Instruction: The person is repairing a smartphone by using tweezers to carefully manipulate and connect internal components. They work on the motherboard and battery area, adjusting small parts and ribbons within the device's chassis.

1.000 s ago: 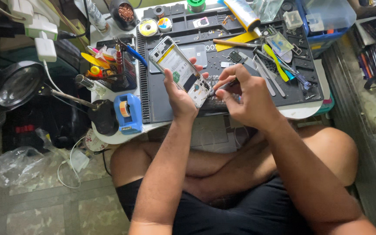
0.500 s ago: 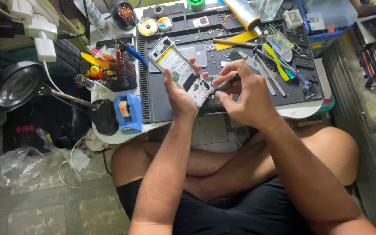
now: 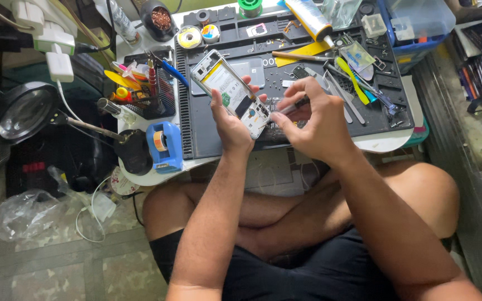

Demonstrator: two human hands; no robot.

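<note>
1. Head view, left hand: fingers curled around the lower end of an opened smartphone. The thumb lies along the phone's near edge and the fingertips show past its far edge. The grip is closed on the phone.
2. Head view, phone: back cover off, internal parts exposed. It is held tilted above the dark repair mat, with its upper end pointing toward the far left of the mat.
3. Head view, right hand: thumb and forefinger are pinched on a slim dark tool. The other fingers are curled close together. The tool tip points at the lower end of the phone; whether it touches cannot be told.
4. Head view, surroundings: yellow-handled tweezers and other small tools lie on the right part of the mat. A blue tape dispenser sits just left of the mat. A round magnifier lamp stands further left.
</note>
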